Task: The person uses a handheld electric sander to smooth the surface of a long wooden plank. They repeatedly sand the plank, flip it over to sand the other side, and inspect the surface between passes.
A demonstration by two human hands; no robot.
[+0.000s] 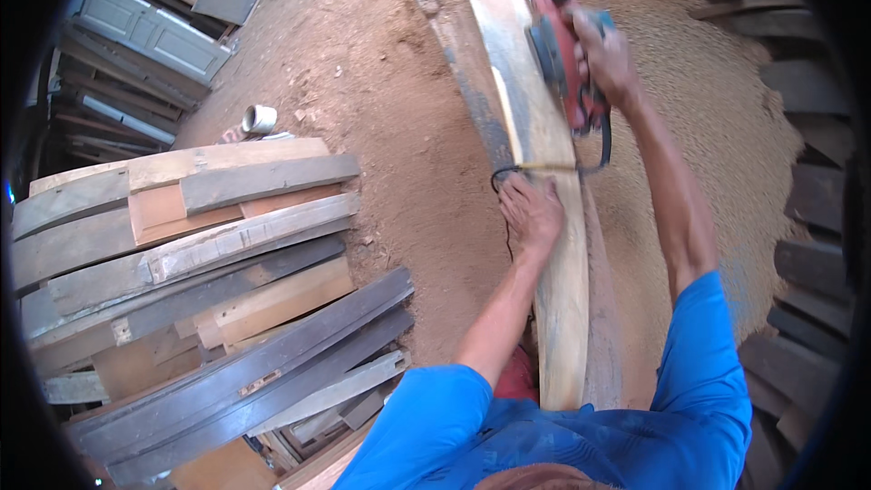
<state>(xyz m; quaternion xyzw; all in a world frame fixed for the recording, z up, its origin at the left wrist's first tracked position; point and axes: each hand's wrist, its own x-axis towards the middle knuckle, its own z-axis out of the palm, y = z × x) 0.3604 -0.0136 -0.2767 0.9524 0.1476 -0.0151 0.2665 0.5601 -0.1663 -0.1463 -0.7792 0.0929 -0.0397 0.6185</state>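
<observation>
A long pale wooden plank (564, 308) runs lengthwise away from my body, with grey patches toward its far end. My right hand (603, 59) is closed round the handle of a red electric planer (567, 63), which is tilted at the plank's right edge near the far end. From its rear a dark power cord (606, 141) loops down and crosses the plank. My left hand (533, 213) lies on the plank just nearer than that crossing, fingers stretched forward; their tips are close to the cord. Whether they press on it I cannot tell.
Stacked boards (245, 245) fill the left side, with dark beams (272, 372) closer to me. A white roll-like object (260, 119) sits beyond them. Sawdust (717, 118) covers the ground at right. More timber (817, 272) lines the right rim; a panelled door (150, 32) leans far left.
</observation>
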